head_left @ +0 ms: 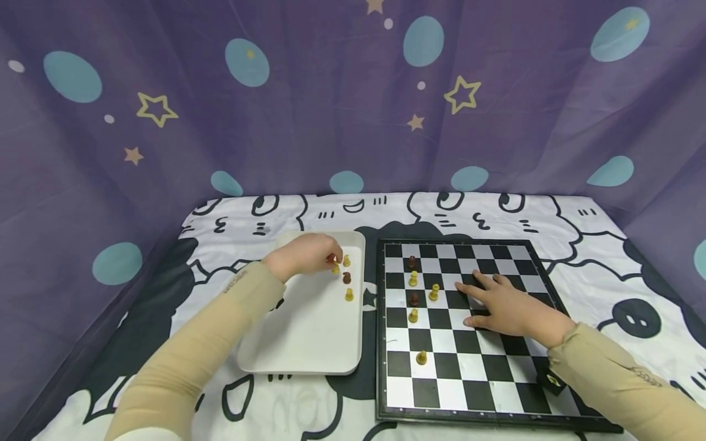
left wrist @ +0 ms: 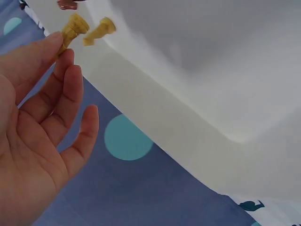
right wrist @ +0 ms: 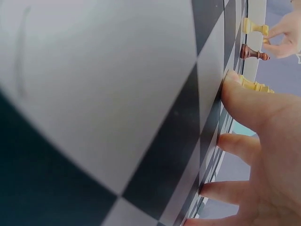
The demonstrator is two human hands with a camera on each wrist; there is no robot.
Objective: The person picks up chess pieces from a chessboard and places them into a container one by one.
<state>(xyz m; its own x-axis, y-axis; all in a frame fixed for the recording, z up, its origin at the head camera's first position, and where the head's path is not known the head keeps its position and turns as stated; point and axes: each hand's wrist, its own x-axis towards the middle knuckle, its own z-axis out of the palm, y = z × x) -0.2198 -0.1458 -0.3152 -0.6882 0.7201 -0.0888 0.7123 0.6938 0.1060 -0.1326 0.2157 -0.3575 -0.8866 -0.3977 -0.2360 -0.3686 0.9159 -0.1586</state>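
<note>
My left hand [head_left: 310,252] reaches over the right side of a white tray [head_left: 309,343]. Between its thumb and fingertips it pinches a yellow chess piece [left wrist: 74,29]; the other fingers stay loosely bent. Close by in the tray are another yellow chess piece [head_left: 346,261], a brown chess piece [head_left: 346,277] and a further yellow one [head_left: 349,294]. My right hand [head_left: 504,307] rests on the chessboard [head_left: 474,367] with spread fingers and holds nothing. Left of it, yellow and brown pieces stand on the board, the nearest being a yellow piece [head_left: 434,292].
A small dark object [head_left: 551,380] with a yellow-green mark lies on the board beside the right sleeve. One yellow pawn [head_left: 421,357] stands near the board's front left. Under everything is a black-and-white patterned cloth [head_left: 298,404]; a purple curtain [head_left: 342,122] hangs behind.
</note>
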